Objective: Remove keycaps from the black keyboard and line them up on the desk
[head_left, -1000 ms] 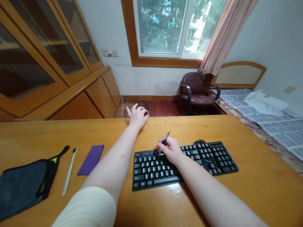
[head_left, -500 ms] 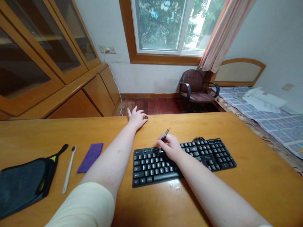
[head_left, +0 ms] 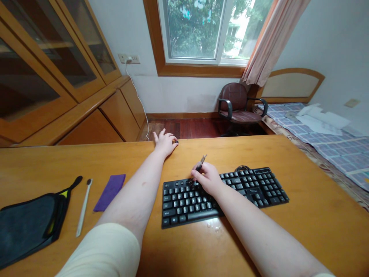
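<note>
A black keyboard lies on the wooden desk in front of me. My right hand rests over the keys near the keyboard's upper middle, pinched on a thin dark tool whose tip points down at the keys. My left hand reaches to the desk's far edge. Its fingers are curled over a small dark object that I cannot make out.
At the left of the desk lie a black pouch, a white slim brush-like stick and a purple cloth. Beyond the desk are wooden cabinets, a brown armchair, a window and a bed. Droplets sit before the keyboard.
My left hand has stayed at the far edge with fingers curling slightly. My right hand keeps the tool on the keys. The view has shifted a little.
</note>
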Demonstrator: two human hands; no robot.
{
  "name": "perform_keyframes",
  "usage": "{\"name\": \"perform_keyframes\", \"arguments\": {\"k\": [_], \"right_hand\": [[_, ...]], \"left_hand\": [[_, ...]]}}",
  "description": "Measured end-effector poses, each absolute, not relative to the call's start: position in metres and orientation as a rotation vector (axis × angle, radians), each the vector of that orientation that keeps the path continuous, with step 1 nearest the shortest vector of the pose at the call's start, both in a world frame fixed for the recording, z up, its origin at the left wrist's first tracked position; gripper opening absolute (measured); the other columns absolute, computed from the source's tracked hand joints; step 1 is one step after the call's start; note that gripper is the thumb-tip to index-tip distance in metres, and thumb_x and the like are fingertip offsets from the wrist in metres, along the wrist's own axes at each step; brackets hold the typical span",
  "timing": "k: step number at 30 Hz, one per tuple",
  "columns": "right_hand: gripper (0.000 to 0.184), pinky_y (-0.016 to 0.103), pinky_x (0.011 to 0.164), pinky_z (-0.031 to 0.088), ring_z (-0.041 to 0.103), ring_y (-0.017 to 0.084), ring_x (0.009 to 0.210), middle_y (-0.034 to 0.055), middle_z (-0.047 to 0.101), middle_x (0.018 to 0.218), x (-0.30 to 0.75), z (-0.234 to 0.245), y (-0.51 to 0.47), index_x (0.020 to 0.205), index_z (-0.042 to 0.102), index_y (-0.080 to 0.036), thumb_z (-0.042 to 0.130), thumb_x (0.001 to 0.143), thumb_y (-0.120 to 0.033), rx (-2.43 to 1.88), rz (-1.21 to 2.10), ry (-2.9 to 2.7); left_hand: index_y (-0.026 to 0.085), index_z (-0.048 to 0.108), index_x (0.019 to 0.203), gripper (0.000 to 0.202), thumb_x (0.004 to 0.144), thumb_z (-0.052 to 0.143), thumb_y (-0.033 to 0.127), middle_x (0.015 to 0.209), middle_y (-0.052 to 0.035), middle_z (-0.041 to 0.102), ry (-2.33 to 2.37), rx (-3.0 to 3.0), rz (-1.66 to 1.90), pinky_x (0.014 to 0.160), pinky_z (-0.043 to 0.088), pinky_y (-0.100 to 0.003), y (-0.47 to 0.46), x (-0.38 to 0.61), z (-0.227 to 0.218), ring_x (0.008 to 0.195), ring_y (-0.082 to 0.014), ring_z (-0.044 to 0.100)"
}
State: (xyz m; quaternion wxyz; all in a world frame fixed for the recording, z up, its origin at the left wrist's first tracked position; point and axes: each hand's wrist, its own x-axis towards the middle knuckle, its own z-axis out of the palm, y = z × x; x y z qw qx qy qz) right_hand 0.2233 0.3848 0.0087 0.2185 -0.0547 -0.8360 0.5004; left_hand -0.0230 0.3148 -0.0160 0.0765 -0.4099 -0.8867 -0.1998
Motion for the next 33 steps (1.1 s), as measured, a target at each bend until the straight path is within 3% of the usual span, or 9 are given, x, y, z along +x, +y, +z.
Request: {"name": "perform_keyframes", "arguments": {"k": [33], "right_hand": [[0.021, 0.026, 0.062, 0.04, 0.054, 0.015, 0.064, 0.0007, 0.057, 0.063, 0.2236, 0.0141, 0.3843, 0.07, 0.054, -0.017, 0.053, 0.084, -0.033, -0.119, 1.355, -2.321]], "left_hand": [[0.028, 0.065, 0.089, 0.017, 0.077, 0.058, 0.038, 0.12, -0.0034, 0.059, -2.724, -1.194, -0.392, 0.101, -0.001, -0.068, 0.3124, -0.0298, -0.02, 0.132, -0.0345, 0.023]]}}
